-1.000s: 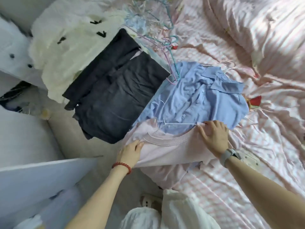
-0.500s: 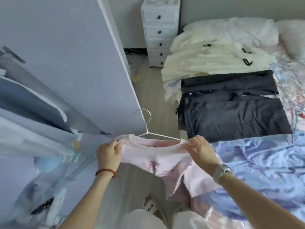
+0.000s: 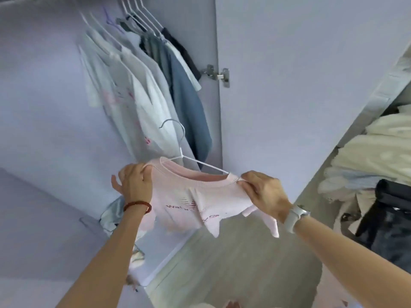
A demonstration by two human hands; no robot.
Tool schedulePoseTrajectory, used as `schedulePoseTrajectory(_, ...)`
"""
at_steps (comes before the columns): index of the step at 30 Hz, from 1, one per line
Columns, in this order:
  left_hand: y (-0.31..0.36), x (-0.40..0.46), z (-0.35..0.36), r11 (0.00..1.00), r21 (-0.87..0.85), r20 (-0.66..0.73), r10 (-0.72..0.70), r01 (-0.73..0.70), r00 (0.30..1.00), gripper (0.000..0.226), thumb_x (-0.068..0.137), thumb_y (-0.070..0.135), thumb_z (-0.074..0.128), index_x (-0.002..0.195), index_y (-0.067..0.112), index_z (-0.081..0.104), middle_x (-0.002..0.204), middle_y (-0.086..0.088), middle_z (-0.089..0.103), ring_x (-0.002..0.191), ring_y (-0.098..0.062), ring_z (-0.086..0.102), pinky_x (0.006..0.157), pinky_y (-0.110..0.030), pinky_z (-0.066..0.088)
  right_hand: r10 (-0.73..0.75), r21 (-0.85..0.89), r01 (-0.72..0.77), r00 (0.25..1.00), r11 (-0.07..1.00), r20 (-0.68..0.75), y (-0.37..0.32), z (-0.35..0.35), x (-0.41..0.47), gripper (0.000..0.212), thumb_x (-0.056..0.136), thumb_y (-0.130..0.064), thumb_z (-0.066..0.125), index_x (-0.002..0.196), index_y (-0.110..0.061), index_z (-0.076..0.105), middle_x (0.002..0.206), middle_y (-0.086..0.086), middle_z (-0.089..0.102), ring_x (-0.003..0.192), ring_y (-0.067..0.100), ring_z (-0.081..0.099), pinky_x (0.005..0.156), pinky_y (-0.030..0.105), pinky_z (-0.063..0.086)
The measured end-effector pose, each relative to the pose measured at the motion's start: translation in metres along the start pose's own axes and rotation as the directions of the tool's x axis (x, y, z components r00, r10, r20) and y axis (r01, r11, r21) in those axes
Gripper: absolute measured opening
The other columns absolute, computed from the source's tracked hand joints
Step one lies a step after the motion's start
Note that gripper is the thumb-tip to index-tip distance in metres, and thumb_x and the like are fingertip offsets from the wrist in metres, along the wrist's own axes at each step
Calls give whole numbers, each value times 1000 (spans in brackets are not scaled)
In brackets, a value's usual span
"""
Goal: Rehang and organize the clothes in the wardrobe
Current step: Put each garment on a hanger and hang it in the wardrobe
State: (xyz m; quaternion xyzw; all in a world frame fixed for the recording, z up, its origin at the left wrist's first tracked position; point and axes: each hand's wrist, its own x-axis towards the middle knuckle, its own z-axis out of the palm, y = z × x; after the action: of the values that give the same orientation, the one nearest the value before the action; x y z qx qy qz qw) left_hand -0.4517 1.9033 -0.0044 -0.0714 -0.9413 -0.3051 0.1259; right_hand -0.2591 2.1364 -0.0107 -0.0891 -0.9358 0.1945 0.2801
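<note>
Both hands' grip on pink shirt

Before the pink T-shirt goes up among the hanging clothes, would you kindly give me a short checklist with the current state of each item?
1. Left hand grips one shoulder of the pink T-shirt: ok.
2. Right hand pinches the other shoulder: ok.
3. Hanger sits inside the neckline, hook free above it: ok.
4. Wardrobe door open: ok.
5. Free gap among the hanging clothes: cannot tell.
6. Rail position: cannot tell, out of view.
</note>
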Motion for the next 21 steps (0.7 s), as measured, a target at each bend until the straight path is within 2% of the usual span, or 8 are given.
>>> schedulePoseTrajectory(2, -9, 24, -21, 997, -2, -31, -72, 72, 997, 22, 92, 21, 50, 99, 7, 65, 117, -12, 57, 128, -27, 34, 111, -48, 5, -63, 35, 64, 998, 997, -24, -21, 10, 37, 37, 89, -35, 37, 84, -12, 66, 71, 0, 68, 64, 22, 64, 50, 24, 48)
schedulePoseTrajectory(4, -14, 41, -42, 990, -28, -85, -143, 142, 986, 26, 92, 20, 49, 112, 10, 61, 127, -13, 53, 128, -30, 34, 109, -50, 18, -103, 81, 108, 993, 991, -61, -43, 19, 70, 39, 90, -37, 38, 84, -12, 67, 71, 1, 69, 61, 24, 65, 49, 26, 51)
schedulePoseTrajectory(6, -11, 51, -65, 976, -93, -185, -213, 199, 959, 35, 90, 16, 51, 125, 11, 53, 133, -16, 46, 127, -33, 34, 102, -48, 29, -155, 81, 165, 981, 983, -112, -65, 27, 98, 35, 89, -34, 41, 83, -13, 67, 71, 0, 69, 58, 23, 64, 46, 23, 47)
schedulePoseTrajectory(7, -7, 54, -75, 976, -120, -248, -207, 182, 946, 38, 89, 13, 52, 127, 10, 50, 133, -17, 44, 126, -35, 34, 100, -47, 31, -176, 81, 187, 976, 979, -130, -75, 31, 111, 33, 88, -33, 42, 82, -13, 68, 71, -1, 69, 56, 23, 64, 45, 21, 45)
schedulePoseTrajectory(11, 13, 65, -113, 995, -75, -476, 20, -63, 879, 43, 81, 10, 48, 123, 5, 50, 128, -20, 46, 122, -38, 38, 99, -51, 30, -173, 167, 190, 979, 967, -110, -105, 47, 159, 37, 89, -37, 40, 82, -13, 67, 75, 2, 70, 64, 28, 65, 53, 27, 46)
schedulePoseTrajectory(15, 43, 95, -146, 966, 123, -596, 257, -230, 761, 46, 77, 9, 50, 123, 8, 51, 133, -21, 43, 126, -39, 35, 101, -53, 28, -40, 363, 26, 999, 932, 31, -133, 61, 213, 28, 93, -28, 49, 88, -4, 62, 79, 13, 67, 78, 37, 59, 67, 38, 45)
schedulePoseTrajectory(18, 66, 121, -168, 917, 308, -627, 395, -252, 672, 52, 76, 9, 52, 128, 15, 44, 140, -22, 37, 131, -40, 27, 105, -54, 23, 16, 477, -64, 995, 877, 103, -155, 63, 256, 24, 93, -22, 50, 80, -2, 56, 77, 14, 63, 77, 33, 54, 67, 35, 38)
schedulePoseTrajectory(21, 88, 143, -184, 876, 448, -631, 450, -177, 632, 63, 74, 13, 52, 135, 20, 39, 147, -21, 28, 136, -39, 19, 108, -54, 15, 61, 559, -105, 993, 822, 97, -174, 62, 293, 27, 93, -18, 47, 67, -10, 45, 65, 9, 53, 72, 27, 48, 65, 35, 37)
